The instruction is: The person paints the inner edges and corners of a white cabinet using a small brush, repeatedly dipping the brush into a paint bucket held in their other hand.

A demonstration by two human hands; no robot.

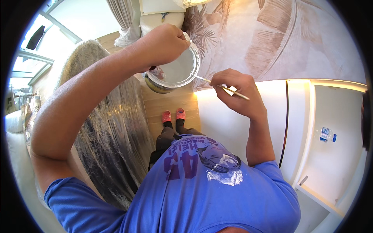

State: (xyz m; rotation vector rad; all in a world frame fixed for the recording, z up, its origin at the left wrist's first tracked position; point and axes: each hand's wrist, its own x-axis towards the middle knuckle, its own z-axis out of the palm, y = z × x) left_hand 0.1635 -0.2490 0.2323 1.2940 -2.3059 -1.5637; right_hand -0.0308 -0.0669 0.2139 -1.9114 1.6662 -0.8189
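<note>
My left hand [168, 44] is closed at the far rim of a round bucket [197, 64] of white paint, its fingers pinched on the whitened edge. My wrist hides part of the bucket. From the right, my right hand [237, 91] grips a thin paintbrush [243, 95] between thumb and fingers. The brush's pale tip touches or hangs just over the bucket's right rim, smeared with white. Inside the bucket, the paint [178, 70] looks pale grey-white and smooth.
A mural wall with brown leaves [272, 35] stands ahead and right, above a lit white cabinet [248, 116]. Plastic-wrapped furniture [112, 128] lines my left. Below are wooden flooring [151, 105] and my red clogs [180, 113]. A tied curtain [122, 15] hangs at the back.
</note>
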